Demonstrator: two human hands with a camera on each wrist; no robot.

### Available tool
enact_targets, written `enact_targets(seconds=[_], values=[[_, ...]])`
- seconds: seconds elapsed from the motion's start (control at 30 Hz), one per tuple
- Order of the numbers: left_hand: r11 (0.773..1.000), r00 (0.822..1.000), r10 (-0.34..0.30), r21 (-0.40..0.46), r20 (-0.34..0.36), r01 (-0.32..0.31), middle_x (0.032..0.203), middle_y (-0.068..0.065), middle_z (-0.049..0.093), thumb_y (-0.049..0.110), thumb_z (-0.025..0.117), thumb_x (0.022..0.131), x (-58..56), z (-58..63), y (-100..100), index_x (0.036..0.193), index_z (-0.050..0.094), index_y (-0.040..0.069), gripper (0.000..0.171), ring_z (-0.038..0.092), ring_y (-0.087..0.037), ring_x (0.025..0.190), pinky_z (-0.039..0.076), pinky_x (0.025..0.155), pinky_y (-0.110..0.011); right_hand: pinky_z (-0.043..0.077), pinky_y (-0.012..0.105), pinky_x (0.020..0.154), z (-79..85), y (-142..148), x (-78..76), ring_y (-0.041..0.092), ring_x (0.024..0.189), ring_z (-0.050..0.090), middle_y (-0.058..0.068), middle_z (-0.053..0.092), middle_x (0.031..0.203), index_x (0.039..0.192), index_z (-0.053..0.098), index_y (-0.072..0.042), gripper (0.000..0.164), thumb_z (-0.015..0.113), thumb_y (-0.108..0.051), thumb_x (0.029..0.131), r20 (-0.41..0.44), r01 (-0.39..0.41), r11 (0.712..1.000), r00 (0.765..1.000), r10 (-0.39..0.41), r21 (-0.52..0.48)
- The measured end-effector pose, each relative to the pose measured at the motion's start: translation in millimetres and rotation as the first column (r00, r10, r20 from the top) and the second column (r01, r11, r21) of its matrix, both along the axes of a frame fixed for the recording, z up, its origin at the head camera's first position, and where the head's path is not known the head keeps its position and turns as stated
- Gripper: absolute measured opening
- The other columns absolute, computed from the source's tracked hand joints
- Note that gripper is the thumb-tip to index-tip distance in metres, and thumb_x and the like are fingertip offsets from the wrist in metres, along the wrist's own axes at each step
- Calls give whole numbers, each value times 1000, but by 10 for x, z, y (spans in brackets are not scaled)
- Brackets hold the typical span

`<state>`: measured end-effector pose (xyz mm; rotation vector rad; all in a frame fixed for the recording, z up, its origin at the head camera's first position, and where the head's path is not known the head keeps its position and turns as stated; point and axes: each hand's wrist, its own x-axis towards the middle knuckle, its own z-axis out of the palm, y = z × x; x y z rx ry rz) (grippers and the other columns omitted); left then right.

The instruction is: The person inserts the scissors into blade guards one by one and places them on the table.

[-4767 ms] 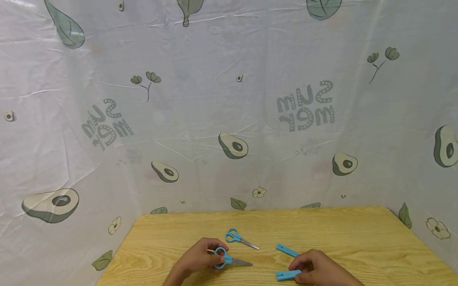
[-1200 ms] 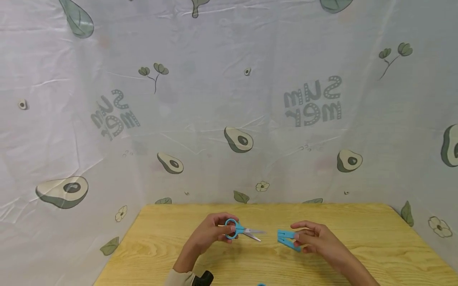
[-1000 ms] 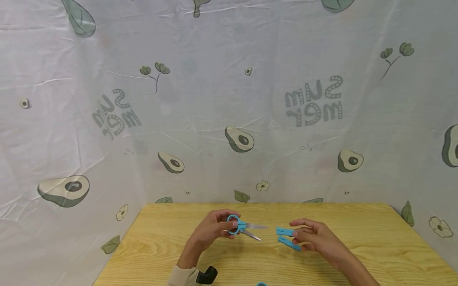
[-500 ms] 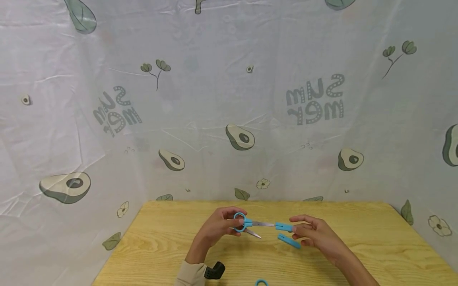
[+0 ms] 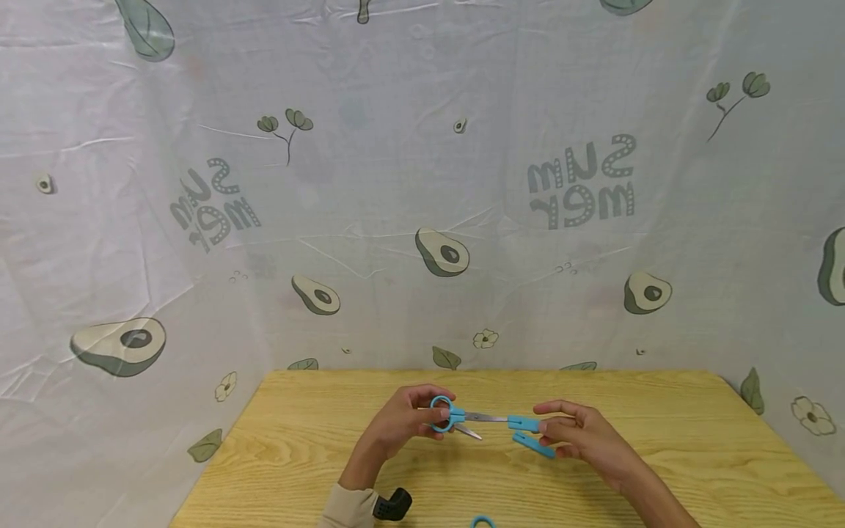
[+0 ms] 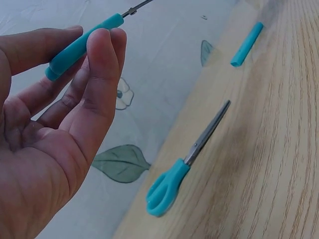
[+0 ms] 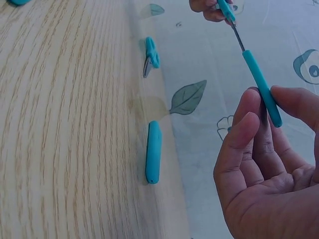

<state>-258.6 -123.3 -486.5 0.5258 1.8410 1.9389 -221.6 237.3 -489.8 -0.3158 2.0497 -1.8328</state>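
Note:
My left hand [image 5: 401, 422] pinches the light-blue handles of a pair of scissors [image 5: 485, 417], blades pointing right. My right hand [image 5: 584, 433] pinches a slim blue blade cover [image 5: 522, 423] between thumb and fingers. Blade tip and cover mouth meet; how deep the tip sits inside, I cannot tell. Both are held above the table. A second pair of scissors [image 6: 169, 188] lies on the table, its handles mostly behind the left hand in the head view. A second blue cover [image 7: 154, 152] lies on the table just below the right hand.
The wooden table [image 5: 317, 469] ends against a pale plastic sheet [image 5: 370, 183] printed with avocados and leaves. At the bottom edge of the head view part of a blue ring [image 5: 483, 521] shows. A black device [image 5: 393, 505] sits on the left wrist.
Both hands have lifted from lower over the table, carrying the scissors and the cover. The scissors have moved right until their tip meets the cover. Over the last half second little differs.

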Motion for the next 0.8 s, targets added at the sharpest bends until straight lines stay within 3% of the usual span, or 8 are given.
enact_targets(seconds=[0.47,0.8], values=[[999,999,-51,-6,-16,51,97,3,75,6,72,102,18,-46,68,135,67,-4,34,76,-10,85,65,73,-27,63,35,85,17,-13,36,18,101,72,-2,75,114,149,57,-2,44,61,-25,112,-4,-9,1000,1000,9,5],[998,998,-61,-6,-35,61,97,3,76,8,73,102,50,-47,97,135,67,-5,36,77,-10,86,66,75,-28,62,32,82,-15,-58,35,14,95,73,-3,80,104,151,52,-1,51,67,-25,108,10,8,1000,1000,-8,-3]])
